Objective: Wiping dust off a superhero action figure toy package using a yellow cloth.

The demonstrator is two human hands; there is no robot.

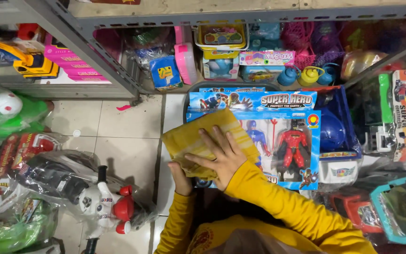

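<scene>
Below my head camera, my right hand lies flat and spread on a yellow cloth over the blue toy box; my left hand pinches its near edge. Soft, light cloth; best gripped by its edge.

Cloth at frame centre, on toy box, under right hand; left hand at its lower edge. Shelf above, across the top. Bagged toys on floor at lower left. More boxes at right.
</scene>
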